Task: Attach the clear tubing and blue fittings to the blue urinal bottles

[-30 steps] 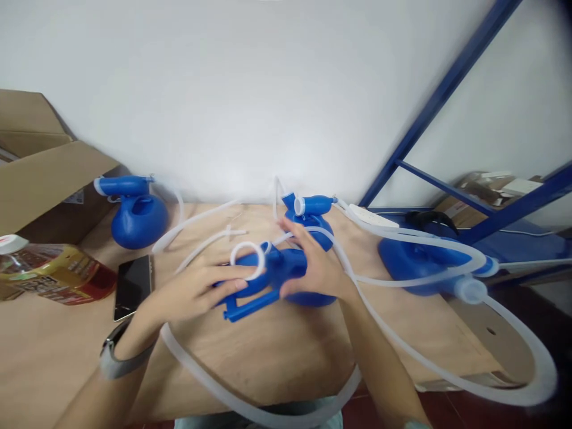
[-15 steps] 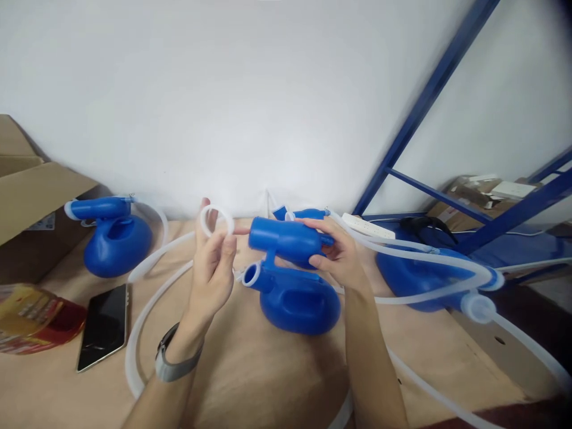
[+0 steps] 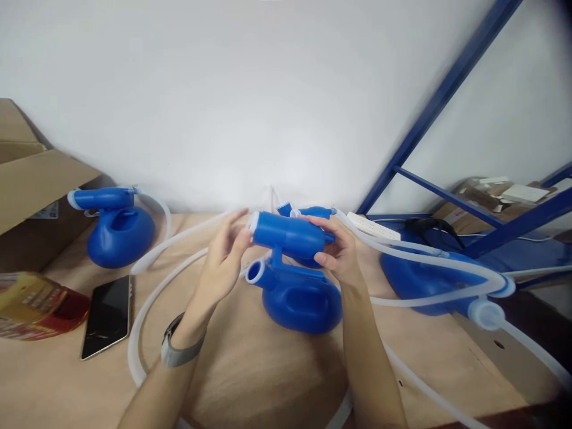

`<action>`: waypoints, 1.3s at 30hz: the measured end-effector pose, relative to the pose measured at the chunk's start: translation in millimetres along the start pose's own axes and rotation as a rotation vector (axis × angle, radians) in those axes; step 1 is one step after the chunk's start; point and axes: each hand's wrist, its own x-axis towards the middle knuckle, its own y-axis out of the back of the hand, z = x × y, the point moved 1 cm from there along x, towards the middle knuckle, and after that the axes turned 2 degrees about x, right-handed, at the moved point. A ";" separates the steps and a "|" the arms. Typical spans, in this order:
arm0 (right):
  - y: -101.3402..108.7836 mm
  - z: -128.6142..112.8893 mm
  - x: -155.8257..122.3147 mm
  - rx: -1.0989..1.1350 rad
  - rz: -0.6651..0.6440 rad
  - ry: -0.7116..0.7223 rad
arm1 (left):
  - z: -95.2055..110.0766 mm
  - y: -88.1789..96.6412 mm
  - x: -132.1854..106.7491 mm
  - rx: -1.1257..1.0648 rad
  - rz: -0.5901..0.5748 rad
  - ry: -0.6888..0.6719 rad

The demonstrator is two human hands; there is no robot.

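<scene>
My right hand [image 3: 336, 250] grips the tube-shaped neck of a blue plastic bottle-like vessel [image 3: 295, 289] held just above the wooden table [image 3: 268, 369]. A white ring [image 3: 252, 224] sits on the open left end of that neck. My left hand [image 3: 222, 262], with a grey watch on the wrist, presses its fingertips against this ring. A second short spout with a white rim [image 3: 254, 274] sticks out lower on the left.
A like blue vessel [image 3: 117, 223] stands at the back left, another [image 3: 424, 277] at the right, with several white hoses [image 3: 147, 280] looped over the table. A black phone [image 3: 107, 316], a snack packet [image 3: 36, 304], a cardboard box [image 3: 31, 196] and a blue rack [image 3: 447, 95] are around.
My left hand carried the white ring from the air beside the vessel onto the neck's open end. Before that, both hands lifted the vessel off the table.
</scene>
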 end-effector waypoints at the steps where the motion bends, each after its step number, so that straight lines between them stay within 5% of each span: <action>1: -0.2 -0.3 0.2 -0.012 -0.004 -0.001 | 1.0 0.1 0.0 0.013 -0.044 0.005; 10: 0.9 -4.3 -1.9 0.026 -0.091 -0.083 | 7.6 1.1 -5.3 0.134 -0.179 -0.090; 13: -12.4 4.1 -4.3 0.149 -0.155 -0.122 | 10.8 -2.9 -12.5 0.099 -0.187 -0.232; 17: -28.0 16.6 -4.6 0.242 -0.098 -0.131 | 14.1 -6.6 -19.2 0.120 -0.101 -0.426; 21: -33.4 24.3 -1.2 0.303 -0.046 -0.261 | 6.2 -7.3 -14.3 0.177 -0.135 -0.424; 25: -43.2 21.7 0.6 0.314 -0.158 -0.427 | 0.0 11.0 3.7 0.258 -0.146 -0.193; 30: -45.9 5.9 -5.3 -0.231 -0.458 -0.265 | -9.0 88.4 22.0 0.542 -0.147 0.153; 35: -17.2 11.7 -16.0 -0.526 -0.672 -0.234 | -67.0 147.0 19.0 0.808 -0.534 0.789; 37: -7.2 20.0 -21.7 -0.614 -0.707 -0.331 | -92.5 152.4 19.9 0.889 -0.581 0.868; 39: -2.1 27.8 -27.4 -0.663 -0.731 -0.410 | -111.3 150.9 23.9 0.956 -0.556 0.796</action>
